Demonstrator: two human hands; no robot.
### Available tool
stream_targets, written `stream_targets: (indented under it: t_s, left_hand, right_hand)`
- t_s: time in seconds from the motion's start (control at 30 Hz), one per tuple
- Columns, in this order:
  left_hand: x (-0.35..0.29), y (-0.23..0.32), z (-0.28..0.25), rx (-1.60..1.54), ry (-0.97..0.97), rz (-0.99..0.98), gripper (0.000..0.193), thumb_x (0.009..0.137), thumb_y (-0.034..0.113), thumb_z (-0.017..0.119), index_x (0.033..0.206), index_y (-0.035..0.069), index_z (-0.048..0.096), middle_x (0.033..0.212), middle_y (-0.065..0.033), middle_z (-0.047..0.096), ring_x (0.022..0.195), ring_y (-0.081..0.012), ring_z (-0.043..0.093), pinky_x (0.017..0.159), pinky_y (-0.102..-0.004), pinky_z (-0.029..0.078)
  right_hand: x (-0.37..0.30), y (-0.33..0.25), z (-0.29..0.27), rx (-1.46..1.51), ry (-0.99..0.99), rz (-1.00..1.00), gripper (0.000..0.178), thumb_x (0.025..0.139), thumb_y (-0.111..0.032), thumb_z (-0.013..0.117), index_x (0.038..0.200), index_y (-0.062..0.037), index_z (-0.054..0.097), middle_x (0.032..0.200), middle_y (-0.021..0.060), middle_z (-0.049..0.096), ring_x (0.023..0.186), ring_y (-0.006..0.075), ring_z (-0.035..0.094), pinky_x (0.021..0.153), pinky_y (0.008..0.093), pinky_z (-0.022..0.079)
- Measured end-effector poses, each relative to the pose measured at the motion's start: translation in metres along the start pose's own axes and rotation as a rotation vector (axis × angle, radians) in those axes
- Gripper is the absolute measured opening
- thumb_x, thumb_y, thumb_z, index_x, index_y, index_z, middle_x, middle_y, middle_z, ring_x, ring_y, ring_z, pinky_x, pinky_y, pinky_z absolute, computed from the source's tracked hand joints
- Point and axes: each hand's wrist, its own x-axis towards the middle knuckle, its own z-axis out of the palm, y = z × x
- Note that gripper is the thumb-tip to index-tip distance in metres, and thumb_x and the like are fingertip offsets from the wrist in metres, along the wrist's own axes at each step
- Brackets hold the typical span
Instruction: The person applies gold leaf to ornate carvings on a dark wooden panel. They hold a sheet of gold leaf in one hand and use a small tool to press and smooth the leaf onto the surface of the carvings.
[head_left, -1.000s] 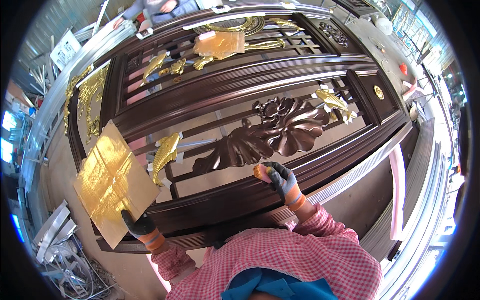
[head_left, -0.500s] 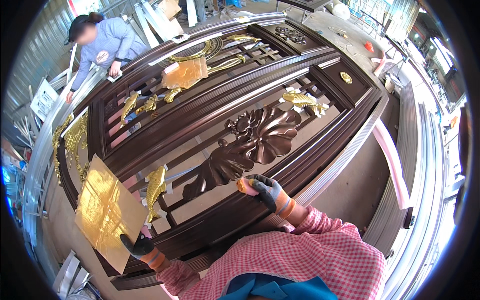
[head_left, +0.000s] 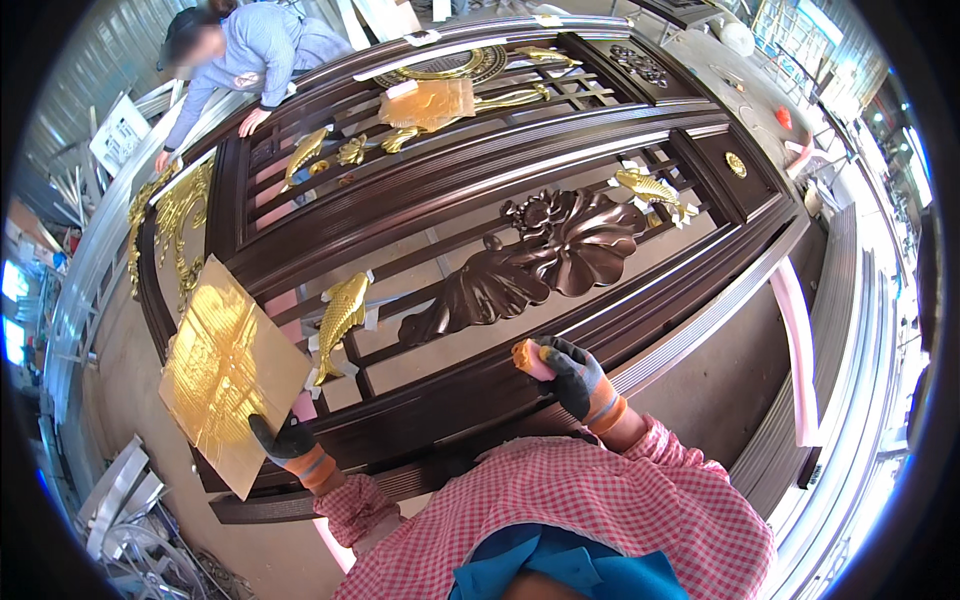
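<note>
My left hand [head_left: 292,447], in a dark glove with an orange cuff, grips the lower edge of a cardboard sheet [head_left: 272,375] smeared with gold paint. A small pink sponge [head_left: 537,366] with an orange-gold tip is pinched in my gloved right hand [head_left: 578,385]. That hand hovers over the near frame of a dark brown metal gate panel [head_left: 440,418], just short of a brown lotus-leaf ornament [head_left: 580,245]. A gold fish ornament [head_left: 343,315], with white pieces around it, lies between my hands. Another gold fish [head_left: 650,187] sits at the right.
Across the panel, a person [head_left: 265,50] in grey-blue leans over its far left edge. A second gold-stained cardboard piece [head_left: 440,103] lies on the far section. Metal profiles [head_left: 835,330] are stacked at the right; scrap strips [head_left: 130,500] lie lower left.
The view has shifted, moving the panel up and right in the picture. My right hand with the sponge has drawn back from the lotus leaf. The other person leans further over the panel.
</note>
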Motion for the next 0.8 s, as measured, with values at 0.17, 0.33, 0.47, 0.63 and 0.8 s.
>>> stream_targets:
  t_s: [0.17, 0.33, 0.47, 0.63, 0.8]
  left_hand:
    - [-0.005, 0.007, -0.015, 0.222, 0.04, 0.09, 0.048, 0.088, 0.001, 0.059, 0.134, -0.004, 0.048, 0.128, -0.0177, 0.058, 0.116, -0.0276, 0.057, 0.103, -0.0376, 0.044]
    - [-0.011, 0.029, -0.016, -0.281, 0.16, -0.208, 0.041, 0.091, 0.002, 0.06, 0.13, -0.005, 0.05, 0.127, -0.0187, 0.059, 0.114, -0.0275, 0.058, 0.102, -0.0376, 0.045]
    - [-0.023, 0.032, -0.025, 0.097, 0.11, 0.039, 0.037, 0.093, 0.004, 0.06, 0.128, -0.006, 0.052, 0.125, -0.0186, 0.06, 0.112, -0.0268, 0.059, 0.1, -0.0371, 0.046]
    - [-0.031, 0.058, -0.021, -0.255, 0.219, -0.16, 0.034, 0.094, 0.005, 0.061, 0.125, -0.007, 0.054, 0.123, -0.0185, 0.062, 0.108, -0.0263, 0.061, 0.098, -0.0363, 0.048]
    - [-0.06, 0.096, -0.008, 0.148, 0.183, 0.033, 0.036, 0.091, 0.004, 0.063, 0.124, -0.007, 0.055, 0.123, -0.0191, 0.062, 0.107, -0.0271, 0.061, 0.096, -0.0364, 0.048]
  right_hand:
    - [-0.003, -0.004, 0.008, -0.011, -0.044, 0.022, 0.029, 0.096, -0.025, 0.059, 0.116, -0.0043, 0.062, 0.086, -0.001, 0.062, 0.073, 0.0084, 0.057, 0.065, 0.022, 0.047]
    - [-0.005, -0.003, 0.005, -0.036, -0.135, -0.007, 0.027, 0.092, -0.01, 0.066, 0.117, -0.0013, 0.063, 0.101, -0.0014, 0.065, 0.092, 0.0075, 0.059, 0.083, 0.0214, 0.047]
    - [-0.004, -0.001, -0.004, -0.104, -0.228, -0.017, 0.025, 0.09, -0.007, 0.067, 0.115, -0.0012, 0.063, 0.101, -0.0005, 0.065, 0.092, 0.0076, 0.059, 0.083, 0.022, 0.047]
    - [-0.002, -0.009, -0.019, -0.139, -0.314, -0.014, 0.026, 0.09, -0.01, 0.068, 0.114, -0.0009, 0.063, 0.102, 0.0008, 0.065, 0.093, 0.008, 0.059, 0.082, 0.0231, 0.048]
    - [0.004, -0.031, -0.052, -0.149, -0.392, -0.106, 0.025, 0.093, -0.013, 0.066, 0.115, -0.0016, 0.064, 0.1, 0.001, 0.064, 0.092, 0.008, 0.059, 0.082, 0.0239, 0.048]
